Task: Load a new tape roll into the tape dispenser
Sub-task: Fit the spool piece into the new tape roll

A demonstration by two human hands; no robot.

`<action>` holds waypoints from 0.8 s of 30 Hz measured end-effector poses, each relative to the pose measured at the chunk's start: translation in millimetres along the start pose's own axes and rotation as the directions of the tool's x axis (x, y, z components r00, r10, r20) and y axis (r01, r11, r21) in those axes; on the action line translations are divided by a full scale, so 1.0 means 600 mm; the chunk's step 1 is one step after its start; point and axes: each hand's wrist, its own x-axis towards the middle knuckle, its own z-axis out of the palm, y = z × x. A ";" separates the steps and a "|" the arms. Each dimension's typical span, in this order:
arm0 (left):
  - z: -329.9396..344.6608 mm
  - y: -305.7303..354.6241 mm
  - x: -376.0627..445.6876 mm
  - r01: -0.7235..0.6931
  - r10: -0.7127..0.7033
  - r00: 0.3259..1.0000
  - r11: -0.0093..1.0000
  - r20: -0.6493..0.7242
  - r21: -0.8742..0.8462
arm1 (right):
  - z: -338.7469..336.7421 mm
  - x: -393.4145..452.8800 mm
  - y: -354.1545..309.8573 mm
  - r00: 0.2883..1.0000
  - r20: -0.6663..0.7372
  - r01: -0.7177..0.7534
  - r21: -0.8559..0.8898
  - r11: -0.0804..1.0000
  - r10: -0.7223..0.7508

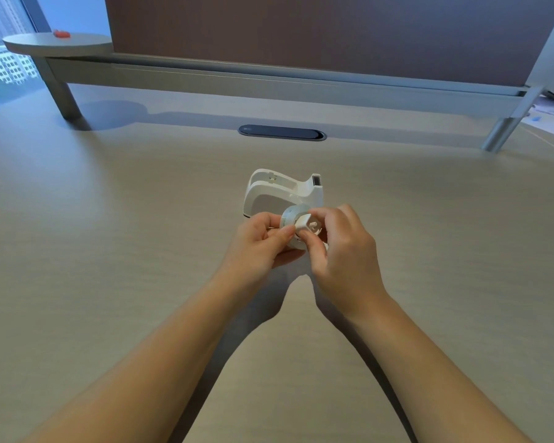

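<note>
Hands meet above the middle of the desk, forearms angled inward. The left hand pinches the tape roll; the right hand clamps its white core. Just beyond stands the empty white tape dispenser.

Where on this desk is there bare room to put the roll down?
Desk is bare left and right of both hands, and between dispenser and cable slot. Crowded only where left hand and right hand hold the tape roll.
</note>
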 end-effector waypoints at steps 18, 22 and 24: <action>-0.006 0.011 0.001 0.046 -0.045 0.998 0.999 0.044 -0.014 | -0.009 0.009 0.022 0.999 0.032 0.012 0.139 0.990 -0.016; -0.008 0.017 0.000 0.066 -0.064 0.995 0.997 0.080 -0.028 | -0.018 0.010 0.015 0.977 0.114 -0.211 0.373 0.904 0.181; -0.006 0.020 -0.003 0.064 -0.063 0.993 0.998 0.103 -0.013 | -0.020 0.011 0.013 0.933 0.199 -0.360 0.514 0.779 0.300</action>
